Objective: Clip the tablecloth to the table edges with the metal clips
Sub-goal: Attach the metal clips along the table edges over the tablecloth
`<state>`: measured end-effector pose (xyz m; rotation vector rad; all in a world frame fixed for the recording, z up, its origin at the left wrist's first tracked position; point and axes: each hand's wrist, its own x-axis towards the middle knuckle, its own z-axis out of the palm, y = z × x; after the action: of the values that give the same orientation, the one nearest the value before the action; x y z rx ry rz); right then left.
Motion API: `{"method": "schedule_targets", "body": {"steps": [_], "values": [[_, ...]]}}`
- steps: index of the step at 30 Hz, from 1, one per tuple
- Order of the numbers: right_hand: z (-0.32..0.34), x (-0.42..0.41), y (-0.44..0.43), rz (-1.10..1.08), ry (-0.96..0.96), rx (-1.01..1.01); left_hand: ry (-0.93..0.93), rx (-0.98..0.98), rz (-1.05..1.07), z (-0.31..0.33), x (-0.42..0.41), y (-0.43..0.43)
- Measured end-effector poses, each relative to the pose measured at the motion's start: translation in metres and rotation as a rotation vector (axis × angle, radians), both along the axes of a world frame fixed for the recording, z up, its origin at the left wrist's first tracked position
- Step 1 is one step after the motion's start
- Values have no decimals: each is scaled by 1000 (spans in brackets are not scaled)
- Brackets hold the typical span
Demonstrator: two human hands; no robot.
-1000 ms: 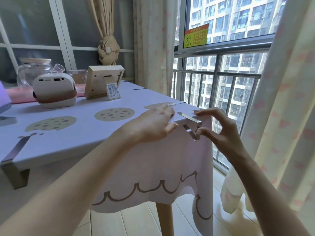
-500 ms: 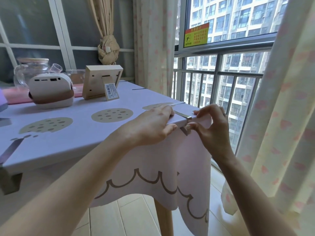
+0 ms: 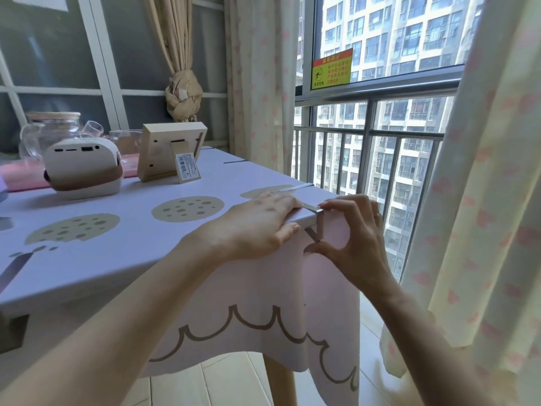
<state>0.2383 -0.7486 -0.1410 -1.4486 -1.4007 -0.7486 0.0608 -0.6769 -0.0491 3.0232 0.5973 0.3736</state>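
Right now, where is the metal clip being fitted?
Head view, right of centre: the metal clip sits over the tablecloth corner, between the left hand and right hand.

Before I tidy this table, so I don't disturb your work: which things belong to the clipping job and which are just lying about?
Job: tablecloth; metal clip at the corner, pinched by the right hand; left hand pressing the cloth flat; second clip on the far edge.
Lying about: glass teapot; white gadget; wooden frame; pink mat.

Pale purple tablecloth (image 3: 117, 259) with tan spotted circles, spread flat, side hanging down, shiny grey metal clip (image 3: 320, 225) over its near corner, second metal clip (image 3: 292, 187) just behind
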Motion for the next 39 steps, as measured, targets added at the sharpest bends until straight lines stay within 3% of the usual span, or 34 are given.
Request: {"method": "schedule_targets", "body": {"steps": [16,28,36,39], "values": [[-7,0,4,-41,-74,118,-42,-23,-34,-3,4,2],[-9,-1,1,-57,-117,76,-126,-105,76,-3,3,-1],[-8,6,-1,-60,-151,46,-65,-86,97,-2,4,0],[4,7,-8,50,-112,41,-52,-112,60,-2,4,-1]]}}
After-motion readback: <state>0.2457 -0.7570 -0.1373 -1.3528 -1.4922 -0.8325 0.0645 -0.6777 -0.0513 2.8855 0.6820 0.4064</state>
